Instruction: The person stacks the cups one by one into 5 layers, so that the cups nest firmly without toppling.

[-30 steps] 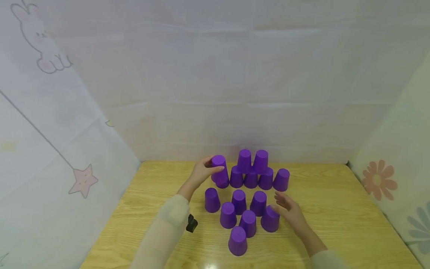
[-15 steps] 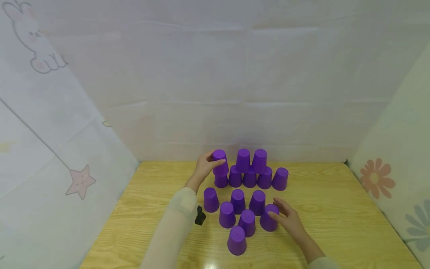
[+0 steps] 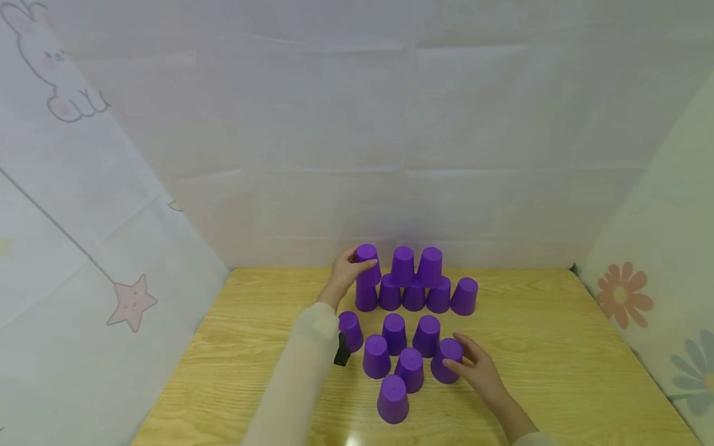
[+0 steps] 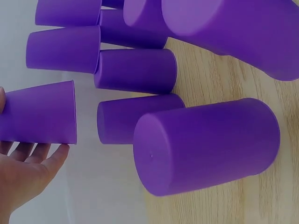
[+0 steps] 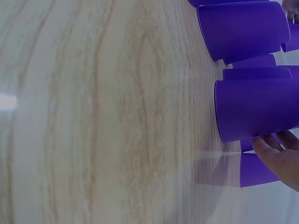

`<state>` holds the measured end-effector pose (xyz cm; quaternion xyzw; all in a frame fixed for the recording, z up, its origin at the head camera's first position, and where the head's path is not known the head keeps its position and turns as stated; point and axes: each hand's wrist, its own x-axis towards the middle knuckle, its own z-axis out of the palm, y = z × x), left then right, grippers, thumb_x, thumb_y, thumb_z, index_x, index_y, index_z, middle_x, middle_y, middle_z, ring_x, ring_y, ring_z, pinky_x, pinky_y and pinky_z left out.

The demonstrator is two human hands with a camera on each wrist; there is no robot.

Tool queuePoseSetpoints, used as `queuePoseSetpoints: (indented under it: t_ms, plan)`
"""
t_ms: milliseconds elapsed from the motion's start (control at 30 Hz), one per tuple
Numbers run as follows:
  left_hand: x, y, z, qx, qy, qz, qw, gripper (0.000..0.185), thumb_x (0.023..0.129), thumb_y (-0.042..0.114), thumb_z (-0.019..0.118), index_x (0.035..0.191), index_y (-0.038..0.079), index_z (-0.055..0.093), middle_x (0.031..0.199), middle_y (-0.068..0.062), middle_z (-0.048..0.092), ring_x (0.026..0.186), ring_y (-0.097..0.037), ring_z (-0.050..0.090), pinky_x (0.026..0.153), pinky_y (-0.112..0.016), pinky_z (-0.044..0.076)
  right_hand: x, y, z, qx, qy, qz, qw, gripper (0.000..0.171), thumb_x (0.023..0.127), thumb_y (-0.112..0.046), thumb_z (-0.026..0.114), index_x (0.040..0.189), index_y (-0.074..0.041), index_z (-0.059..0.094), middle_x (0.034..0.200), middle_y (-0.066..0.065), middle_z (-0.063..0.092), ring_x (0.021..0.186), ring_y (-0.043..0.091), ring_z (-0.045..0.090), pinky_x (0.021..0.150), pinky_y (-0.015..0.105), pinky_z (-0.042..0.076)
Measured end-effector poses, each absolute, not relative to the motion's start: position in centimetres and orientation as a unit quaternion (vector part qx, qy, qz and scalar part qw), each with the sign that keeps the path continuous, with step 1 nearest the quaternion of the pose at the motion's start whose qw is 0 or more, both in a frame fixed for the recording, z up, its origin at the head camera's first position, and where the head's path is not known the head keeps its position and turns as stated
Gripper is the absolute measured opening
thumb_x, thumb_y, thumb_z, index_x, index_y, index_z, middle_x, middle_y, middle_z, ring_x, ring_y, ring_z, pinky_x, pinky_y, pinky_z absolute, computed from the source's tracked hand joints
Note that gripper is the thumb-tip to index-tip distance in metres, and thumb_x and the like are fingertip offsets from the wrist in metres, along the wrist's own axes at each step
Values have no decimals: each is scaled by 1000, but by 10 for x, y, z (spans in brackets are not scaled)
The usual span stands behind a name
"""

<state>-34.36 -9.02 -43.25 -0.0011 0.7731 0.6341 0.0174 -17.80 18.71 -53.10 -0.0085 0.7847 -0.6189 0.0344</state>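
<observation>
Left hand [image 3: 347, 271] has carried its light, probably slippery plastic cup [image 3: 367, 264] onto the far-edge stack, fingers wrapping its wall, while right hand [image 3: 475, 367] now clasps a near cup [image 3: 445, 360].

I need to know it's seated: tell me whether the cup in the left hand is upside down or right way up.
Upside down. The cup in the left hand shows its closed base on top, with its wider rim pointing downward.

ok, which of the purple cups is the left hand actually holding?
The upturned cup at the left end of the upper row at the back, which the left hand grips. It sits above the leftmost back-row cup; the other cups near it go untouched.
</observation>
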Motion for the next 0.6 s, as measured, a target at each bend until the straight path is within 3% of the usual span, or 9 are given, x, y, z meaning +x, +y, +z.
queuePoseSetpoints:
  t_ms: [600]
  plan:
    - [-356,-71,-442,9,778,628,-1,60,80,14,72,134,6,49,125,-18,58,115,-32,55,101,-40,45,-174,179,-534,17,779,-627,-1,60,83,-11,68,136,0,42,136,21,48,125,41,45,97,40,48]
